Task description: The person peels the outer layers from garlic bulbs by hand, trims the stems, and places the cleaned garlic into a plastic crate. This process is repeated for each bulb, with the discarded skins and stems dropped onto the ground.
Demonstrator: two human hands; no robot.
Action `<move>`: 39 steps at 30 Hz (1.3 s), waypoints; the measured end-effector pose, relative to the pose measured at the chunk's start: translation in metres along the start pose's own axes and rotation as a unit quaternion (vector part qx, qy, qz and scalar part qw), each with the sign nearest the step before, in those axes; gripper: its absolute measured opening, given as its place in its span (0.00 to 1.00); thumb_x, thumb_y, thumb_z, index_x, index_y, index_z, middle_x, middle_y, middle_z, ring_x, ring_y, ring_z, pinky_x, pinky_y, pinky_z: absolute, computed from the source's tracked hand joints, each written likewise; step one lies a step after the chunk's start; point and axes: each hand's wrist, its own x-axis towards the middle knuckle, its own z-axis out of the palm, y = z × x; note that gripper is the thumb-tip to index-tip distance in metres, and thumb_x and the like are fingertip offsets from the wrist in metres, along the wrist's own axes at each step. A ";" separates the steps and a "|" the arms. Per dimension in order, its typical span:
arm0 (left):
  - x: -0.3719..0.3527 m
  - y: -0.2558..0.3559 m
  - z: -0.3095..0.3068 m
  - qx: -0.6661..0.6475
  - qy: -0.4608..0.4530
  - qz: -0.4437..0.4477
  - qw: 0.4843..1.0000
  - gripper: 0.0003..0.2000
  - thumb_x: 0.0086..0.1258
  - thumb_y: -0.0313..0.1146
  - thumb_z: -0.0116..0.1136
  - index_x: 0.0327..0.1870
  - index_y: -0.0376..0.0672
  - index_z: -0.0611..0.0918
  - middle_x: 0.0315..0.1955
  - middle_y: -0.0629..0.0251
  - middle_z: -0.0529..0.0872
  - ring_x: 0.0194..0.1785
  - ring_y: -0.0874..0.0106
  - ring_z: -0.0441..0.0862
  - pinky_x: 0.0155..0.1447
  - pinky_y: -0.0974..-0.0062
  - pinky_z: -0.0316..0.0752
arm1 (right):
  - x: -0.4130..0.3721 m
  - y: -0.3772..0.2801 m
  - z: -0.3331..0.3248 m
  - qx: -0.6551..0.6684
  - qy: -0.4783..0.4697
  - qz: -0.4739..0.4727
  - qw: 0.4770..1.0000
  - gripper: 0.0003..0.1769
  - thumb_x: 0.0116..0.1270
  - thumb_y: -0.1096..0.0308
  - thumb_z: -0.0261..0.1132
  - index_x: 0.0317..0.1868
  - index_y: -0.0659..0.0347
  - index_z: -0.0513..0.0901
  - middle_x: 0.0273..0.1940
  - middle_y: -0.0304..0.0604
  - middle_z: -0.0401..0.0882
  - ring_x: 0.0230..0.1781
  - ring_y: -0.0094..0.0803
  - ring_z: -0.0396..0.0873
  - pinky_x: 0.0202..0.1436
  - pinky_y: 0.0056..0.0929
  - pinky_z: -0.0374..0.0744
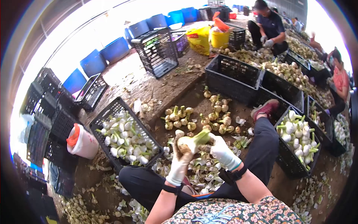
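Although a good share looks finished, plenty is left around me. At left of the frame, a black crate (142, 126) holds a thick layer of pale, cleaned bulbs (125, 136) with short green stems. Near the centre, on the bare soil, two loose clusters of yellowish-brown bulbs (181, 116) lie in their outer skins, which I count as work not done. Below them, peeled husks (205, 175) litter the ground between my legs. Farther right, a second crate (286, 159) is well heaped with white, stemmed bulbs, and past it, at upper right, runs a long pile of uncleaned ones (291, 74), with another person (269, 26) seated at its edge. Overall, I judge this to be partway through. The garlic bulb (185, 144) I'm working on is at the centre of the frame, above my lap, tilted with its thick, pale green stem pointing up and right. It looks plump and round, creamy with a yellowish-brown tinge. My left hand (179, 164), its glove soiled at the fingers, cups the bulb, while my right hand (223, 152), in a whiter glove, is up by the stem; whether it grips anything, I can't tell.
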 end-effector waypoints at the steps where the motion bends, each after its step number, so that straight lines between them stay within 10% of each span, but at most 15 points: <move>1: 0.003 -0.008 0.004 0.172 -0.007 0.075 0.982 0.42 0.66 0.24 0.67 0.77 0.54 0.54 0.61 0.61 0.75 0.57 0.65 0.80 0.59 0.63 0.81 | -0.003 0.003 0.006 -0.026 0.027 0.045 0.998 0.14 0.63 0.72 0.71 0.48 0.68 0.84 0.43 0.41 0.87 0.45 0.25 0.81 0.52 0.26 0.77; 3: 0.009 -0.022 -0.010 0.270 0.047 0.103 0.956 0.37 0.64 0.24 0.69 0.73 0.39 0.62 0.54 0.63 0.79 0.56 0.72 0.79 0.61 0.74 0.76 | -0.009 0.001 0.020 0.102 0.082 0.067 0.989 0.09 0.62 0.75 0.71 0.43 0.67 0.87 0.40 0.38 0.87 0.41 0.24 0.82 0.49 0.26 0.79; 6: 0.007 -0.003 -0.007 0.158 0.077 0.021 0.984 0.37 0.65 0.35 0.71 0.71 0.36 0.65 0.54 0.62 0.79 0.56 0.71 0.78 0.62 0.74 0.74 | -0.007 0.006 0.017 0.200 0.050 0.061 0.977 0.27 0.57 0.88 0.42 0.50 0.73 0.84 0.44 0.48 0.87 0.42 0.31 0.86 0.53 0.29 0.82; 8: 0.017 -0.025 -0.022 0.336 0.086 0.239 0.907 0.34 0.63 0.30 0.73 0.68 0.38 0.66 0.59 0.61 0.75 0.58 0.74 0.76 0.65 0.72 0.73 | -0.008 0.008 0.016 0.201 0.073 0.092 0.972 0.27 0.56 0.89 0.43 0.50 0.72 0.84 0.45 0.47 0.87 0.43 0.30 0.86 0.53 0.28 0.82; 10: 0.011 -0.027 -0.014 0.416 0.090 0.262 0.866 0.39 0.58 0.28 0.75 0.70 0.38 0.64 0.57 0.57 0.76 0.57 0.69 0.78 0.59 0.72 0.79 | -0.012 0.010 0.014 0.136 0.077 0.108 0.982 0.27 0.55 0.90 0.43 0.49 0.72 0.85 0.44 0.44 0.87 0.44 0.28 0.85 0.54 0.27 0.81; 14: 0.000 0.001 -0.005 0.100 0.013 0.058 0.993 0.42 0.52 0.26 0.78 0.69 0.37 0.67 0.57 0.57 0.79 0.56 0.68 0.80 0.60 0.71 0.79 | -0.010 0.029 0.006 0.314 0.107 0.129 0.934 0.16 0.66 0.82 0.54 0.51 0.71 0.82 0.45 0.45 0.86 0.43 0.32 0.84 0.52 0.30 0.82; 18: -0.015 0.016 -0.011 -0.123 -0.085 -0.043 0.988 0.46 0.50 0.32 0.80 0.72 0.37 0.65 0.62 0.56 0.76 0.64 0.62 0.77 0.66 0.64 0.76 | -0.005 0.082 -0.021 0.544 0.180 0.212 0.792 0.13 0.72 0.71 0.62 0.52 0.69 0.79 0.46 0.49 0.84 0.40 0.37 0.83 0.47 0.34 0.84; 19: -0.017 0.019 -0.013 -0.144 -0.094 -0.044 0.984 0.48 0.51 0.32 0.80 0.73 0.38 0.63 0.63 0.56 0.76 0.64 0.62 0.77 0.66 0.63 0.76 | -0.004 0.102 -0.033 0.510 0.230 0.239 0.794 0.11 0.71 0.72 0.62 0.50 0.68 0.80 0.44 0.48 0.84 0.37 0.38 0.83 0.44 0.36 0.83; 21: -0.022 0.026 -0.015 -0.129 -0.094 -0.036 0.987 0.49 0.53 0.34 0.79 0.75 0.43 0.59 0.63 0.56 0.75 0.64 0.60 0.77 0.62 0.61 0.80 | -0.008 0.135 -0.059 0.006 0.072 0.280 0.957 0.16 0.66 0.67 0.65 0.52 0.66 0.80 0.42 0.51 0.84 0.41 0.43 0.82 0.46 0.35 0.81; 22: -0.022 0.022 -0.016 -0.055 -0.052 -0.006 0.997 0.51 0.51 0.35 0.81 0.76 0.44 0.59 0.63 0.57 0.74 0.64 0.60 0.77 0.61 0.62 0.80 | -0.004 0.116 -0.056 -0.302 -0.036 0.300 0.904 0.19 0.65 0.64 0.67 0.53 0.65 0.81 0.47 0.54 0.84 0.45 0.48 0.83 0.55 0.35 0.80; 24: -0.013 0.007 -0.035 0.051 -0.065 0.044 0.996 0.52 0.48 0.32 0.82 0.76 0.44 0.59 0.63 0.58 0.74 0.63 0.62 0.77 0.61 0.63 0.80 | -0.009 0.052 -0.024 -0.392 0.038 0.050 0.918 0.24 0.61 0.59 0.71 0.55 0.63 0.83 0.50 0.53 0.82 0.53 0.48 0.81 0.56 0.39 0.78; 29: -0.010 0.016 -0.016 0.273 -0.007 0.043 0.961 0.53 0.41 0.25 0.83 0.74 0.40 0.62 0.56 0.65 0.74 0.59 0.71 0.75 0.65 0.73 0.71 | 0.014 -0.042 0.012 -0.338 -0.135 -0.106 0.925 0.14 0.58 0.71 0.67 0.46 0.63 0.87 0.41 0.52 0.84 0.43 0.49 0.83 0.47 0.38 0.81; 36: -0.005 0.010 -0.026 0.304 -0.022 0.035 0.952 0.48 0.43 0.24 0.80 0.70 0.40 0.66 0.55 0.64 0.74 0.58 0.72 0.74 0.64 0.74 0.71 | 0.019 -0.053 0.025 -0.521 -0.235 -0.116 0.812 0.10 0.48 0.69 0.64 0.32 0.63 0.81 0.31 0.49 0.79 0.33 0.49 0.81 0.38 0.42 0.80; 39: -0.005 0.018 -0.023 0.333 -0.026 0.032 0.942 0.43 0.46 0.24 0.78 0.68 0.40 0.68 0.55 0.63 0.77 0.57 0.73 0.76 0.63 0.74 0.72 | 0.019 -0.042 0.026 -0.471 -0.167 -0.141 0.855 0.09 0.48 0.70 0.65 0.32 0.64 0.79 0.31 0.51 0.78 0.34 0.51 0.81 0.37 0.44 0.79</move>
